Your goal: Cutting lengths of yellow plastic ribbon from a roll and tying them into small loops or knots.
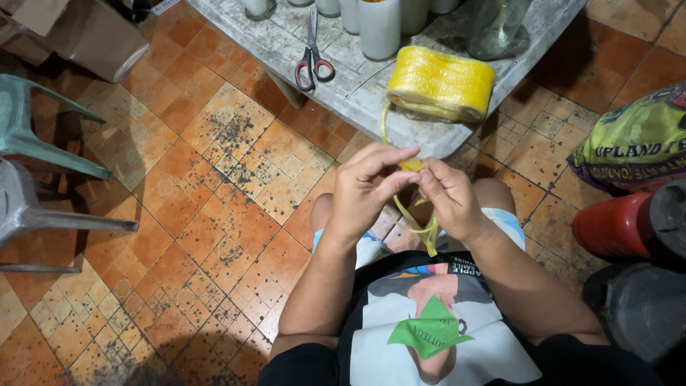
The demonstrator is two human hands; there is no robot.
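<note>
Twine (416,207), a flat yellow plastic strip, runs down from the roll of yellow twine (440,83) on the near edge of the low grey table (357,93) into the lap, where both hands meet above the knees. The left hand (368,189) pinches the strip between thumb and curled fingers, and the right hand (449,199) pinches it just beside, fingertips almost touching. Loops hang below the hands, so some length seems already drawn off and gathered; the strand remains joined to the roll, uncut, and whether a knot is formed cannot be told. Red-handled scissors (313,61) lie shut and untouched on the table, near white cylindrical containers (379,27). Stained orange tiles (214,186) cover the floor; plastic chairs (32,179) stand left, a printed sack (636,139) right.
</note>
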